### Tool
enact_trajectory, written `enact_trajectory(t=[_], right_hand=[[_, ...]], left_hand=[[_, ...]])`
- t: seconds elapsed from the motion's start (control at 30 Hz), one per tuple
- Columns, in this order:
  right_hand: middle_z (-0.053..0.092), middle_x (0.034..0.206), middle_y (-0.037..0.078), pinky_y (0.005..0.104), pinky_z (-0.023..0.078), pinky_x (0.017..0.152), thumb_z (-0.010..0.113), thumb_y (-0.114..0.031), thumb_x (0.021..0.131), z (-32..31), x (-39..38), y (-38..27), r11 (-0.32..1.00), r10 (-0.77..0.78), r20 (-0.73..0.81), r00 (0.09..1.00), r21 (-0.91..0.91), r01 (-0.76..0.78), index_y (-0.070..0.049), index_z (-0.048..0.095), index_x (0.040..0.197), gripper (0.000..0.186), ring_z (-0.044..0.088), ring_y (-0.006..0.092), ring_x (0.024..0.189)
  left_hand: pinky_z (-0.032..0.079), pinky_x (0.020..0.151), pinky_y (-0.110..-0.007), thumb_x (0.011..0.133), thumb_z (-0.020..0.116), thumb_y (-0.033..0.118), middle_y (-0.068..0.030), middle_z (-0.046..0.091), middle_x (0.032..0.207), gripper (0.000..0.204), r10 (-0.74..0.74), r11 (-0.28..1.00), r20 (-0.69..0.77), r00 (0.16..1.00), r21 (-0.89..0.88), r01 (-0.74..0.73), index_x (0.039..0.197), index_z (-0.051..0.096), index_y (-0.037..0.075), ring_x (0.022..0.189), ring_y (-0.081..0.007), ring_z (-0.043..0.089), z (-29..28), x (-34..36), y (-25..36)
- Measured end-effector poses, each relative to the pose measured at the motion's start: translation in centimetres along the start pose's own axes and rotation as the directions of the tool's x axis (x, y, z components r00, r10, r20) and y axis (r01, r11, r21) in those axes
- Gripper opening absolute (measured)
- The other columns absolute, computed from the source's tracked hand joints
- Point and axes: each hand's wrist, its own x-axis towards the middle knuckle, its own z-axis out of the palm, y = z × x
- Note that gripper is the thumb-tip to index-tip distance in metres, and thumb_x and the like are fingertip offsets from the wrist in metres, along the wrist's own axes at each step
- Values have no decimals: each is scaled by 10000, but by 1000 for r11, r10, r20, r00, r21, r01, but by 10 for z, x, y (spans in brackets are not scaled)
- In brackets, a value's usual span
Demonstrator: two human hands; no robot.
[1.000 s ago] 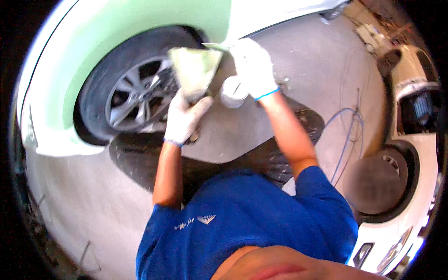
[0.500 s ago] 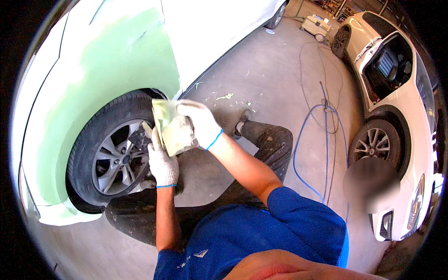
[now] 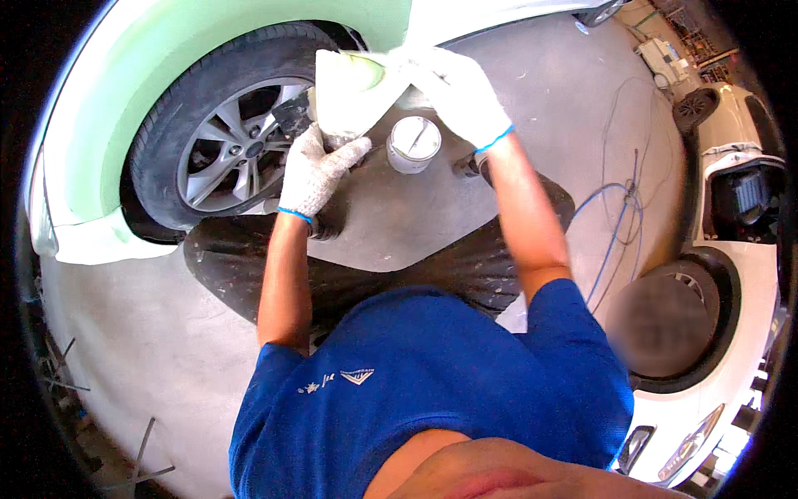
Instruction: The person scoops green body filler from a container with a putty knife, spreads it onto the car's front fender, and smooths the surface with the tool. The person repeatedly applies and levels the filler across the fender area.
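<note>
My left hand (image 3: pixel 320 170), in a white knit glove with a blue cuff, is closed around a dark flat scraper (image 3: pixel 293 115) in front of the wheel. Its thumb points right, under the board's lower edge. A pale flat board (image 3: pixel 345 108) with a smear of light green putty (image 3: pixel 364 73) stands tilted just above that hand. My gloved right hand (image 3: pixel 461 96), a little blurred, grips the board at its right side; its fingertips are washed out by glare. Between the hands, lower down, a white round tin (image 3: pixel 414 143) stands on the floor.
The car wheel (image 3: pixel 237 145) sits left under a fender (image 3: pixel 91 141) coated pale green. My knees, in dark trousers (image 3: pixel 399 287), are spread below the hands. To the right are a blue hose (image 3: pixel 611 195) and another white car (image 3: pixel 748 291), with a wheeled machine (image 3: pixel 661 62) farther back.
My view has shifted, so the wheel and hands sit higher. The tin, hidden before, now shows between the hands. The board has turned, and my right hand is farther from my left.
</note>
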Motion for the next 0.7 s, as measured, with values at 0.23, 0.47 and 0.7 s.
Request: enact_trajectory(t=[0.23, 0.47, 0.7], right_hand=[[712, 1022, 86, 265, 497, 853, 636, -131, 934, -30, -21, 5, 956, 258, -359, 897, 227, -184, 66, 664, 1127, 277, 625, 119, 950], [713, 1021, 68, 278, 506, 848, 621, -112, 934, -36, -31, -32, 988, 33, -308, 951, 152, 15, 51, 668, 1127, 257, 647, 148, 939], [703, 1033, 72, 296, 525, 849, 617, -92, 934, -58, -52, -22, 1000, 17, -15, 1000, 21, -16, 37, 660, 1140, 247, 664, 180, 945]], left_hand=[[518, 713, -256, 808, 797, 140, -62, 700, 973, 376, -94, 995, 25, 995, -40, 95, 1110, 637, -18, 812, -99, 623, 6, -6, 11], [506, 834, -292, 813, 798, 196, -78, 706, 1013, 428, -83, 980, 73, 994, 188, 68, 1131, 647, -47, 912, -128, 631, 26, -25, 20], [392, 449, -219, 833, 783, 202, 11, 631, 750, 255, -86, 996, -17, 996, -25, 86, 978, 640, 48, 532, -57, 516, 27, -47, 56]])
